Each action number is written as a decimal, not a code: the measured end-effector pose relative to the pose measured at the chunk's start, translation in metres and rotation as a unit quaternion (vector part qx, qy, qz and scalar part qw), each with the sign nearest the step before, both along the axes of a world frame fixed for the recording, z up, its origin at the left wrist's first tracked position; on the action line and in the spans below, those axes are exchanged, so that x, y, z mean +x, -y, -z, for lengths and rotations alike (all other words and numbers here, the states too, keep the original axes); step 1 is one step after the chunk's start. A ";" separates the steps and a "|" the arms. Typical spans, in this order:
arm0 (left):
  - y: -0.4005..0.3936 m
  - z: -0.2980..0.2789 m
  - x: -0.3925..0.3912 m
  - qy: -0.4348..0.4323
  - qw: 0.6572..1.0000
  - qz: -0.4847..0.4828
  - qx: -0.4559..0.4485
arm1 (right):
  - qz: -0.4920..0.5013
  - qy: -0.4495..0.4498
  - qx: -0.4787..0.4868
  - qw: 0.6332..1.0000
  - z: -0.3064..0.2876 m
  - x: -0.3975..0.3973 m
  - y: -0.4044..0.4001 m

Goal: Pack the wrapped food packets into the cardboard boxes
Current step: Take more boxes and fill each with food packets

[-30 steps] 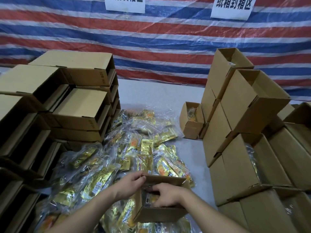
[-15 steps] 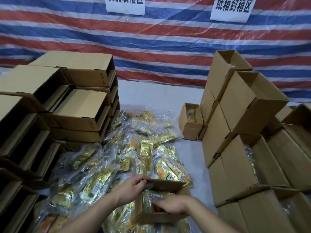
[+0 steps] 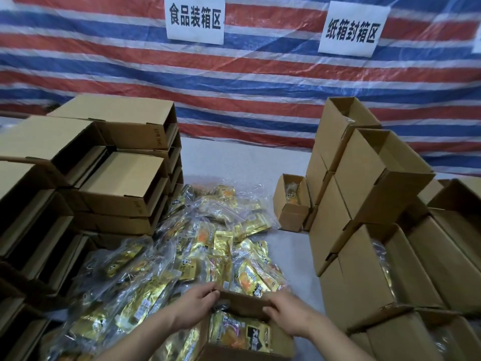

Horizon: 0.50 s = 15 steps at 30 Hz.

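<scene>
An open cardboard box (image 3: 244, 304) lies near the bottom centre, on top of a heap of gold wrapped food packets (image 3: 197, 251). A gold and black packet (image 3: 240, 332) fills the box's inside. My left hand (image 3: 195, 306) grips the box's far left corner, thumb over the rim. My right hand (image 3: 286, 313) grips the far right part of the same rim, fingers curled over the flap.
Stacks of empty cardboard boxes (image 3: 122, 183) rise on the left. Filled, open boxes (image 3: 377, 256) are piled on the right, with a small open box (image 3: 291, 201) beside them. A striped tarp wall (image 3: 260, 82) with paper signs closes the back. Grey table surface (image 3: 294, 251) shows between the heap and the right pile.
My right hand came out of the box and now grips its far rim. The packet it was pressing lies inside the box. My left hand has stayed on the left corner.
</scene>
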State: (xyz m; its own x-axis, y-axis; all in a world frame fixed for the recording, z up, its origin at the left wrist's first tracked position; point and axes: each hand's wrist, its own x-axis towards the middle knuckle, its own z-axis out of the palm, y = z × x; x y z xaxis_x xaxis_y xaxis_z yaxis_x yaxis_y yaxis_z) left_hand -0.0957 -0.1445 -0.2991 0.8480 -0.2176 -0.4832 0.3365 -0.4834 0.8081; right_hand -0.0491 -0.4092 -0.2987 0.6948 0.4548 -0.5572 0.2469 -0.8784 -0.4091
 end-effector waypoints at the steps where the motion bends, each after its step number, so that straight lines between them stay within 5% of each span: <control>1: -0.001 -0.001 0.003 -0.004 1.000 0.004 0.007 | 0.014 0.001 0.013 1.000 0.003 0.001 0.001; 4: 0.005 -0.016 0.014 0.014 1.000 -0.017 0.001 | 0.071 0.037 0.041 0.996 0.001 0.004 0.008; 9: 0.032 -0.057 0.049 0.094 0.968 -0.230 -0.037 | 0.254 0.146 0.082 0.953 -0.026 0.043 0.016; 15: 0.096 -0.097 0.088 0.016 0.981 -0.150 -0.126 | 0.411 0.169 0.179 0.878 -0.075 0.102 -0.002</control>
